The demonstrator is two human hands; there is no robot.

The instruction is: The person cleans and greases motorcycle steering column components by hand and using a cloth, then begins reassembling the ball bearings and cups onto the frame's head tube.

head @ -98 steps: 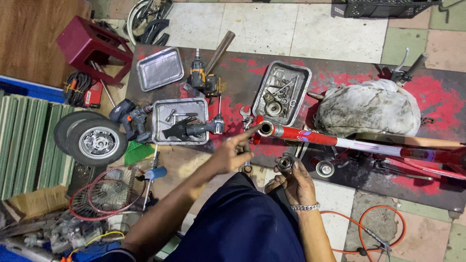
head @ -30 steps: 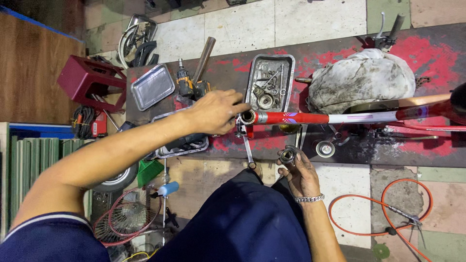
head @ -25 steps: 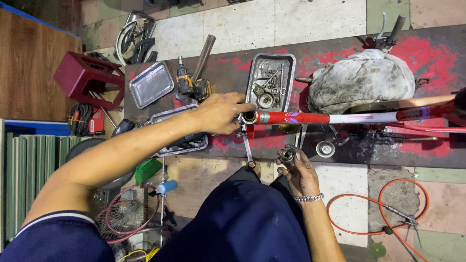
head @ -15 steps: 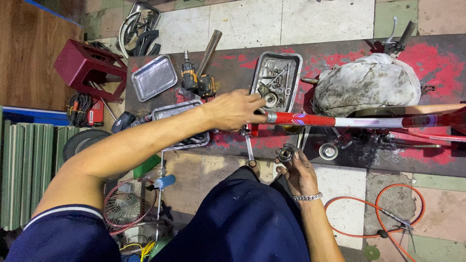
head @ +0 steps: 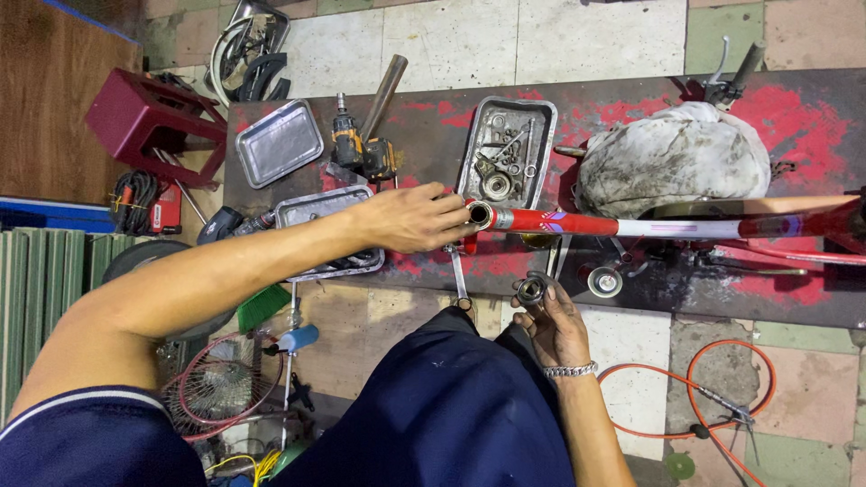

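Observation:
A red bicycle frame tube [head: 631, 224] lies across a dark, red-stained work board [head: 433, 126]. My left hand [head: 417, 216] reaches over from the left, and its fingertips touch the open end of the tube [head: 481, 215]. Nearer me, my right hand [head: 552, 317] holds a small round metal bearing part [head: 530, 290] in its fingers just below the tube. A wrench [head: 457, 275] lies on the board between my hands.
A metal tray of small parts [head: 507, 153] sits behind the tube end, next to a cordless drill [head: 361, 151], an empty tray [head: 278, 142] and a dirty white rag bundle [head: 672, 160]. An orange hose [head: 695, 397] coils on the floor at right; a red stool [head: 144, 122] stands at left.
My left hand has slid right along the board to the tube's open end. The right hand has stayed put with the metal part. The view has shifted slightly.

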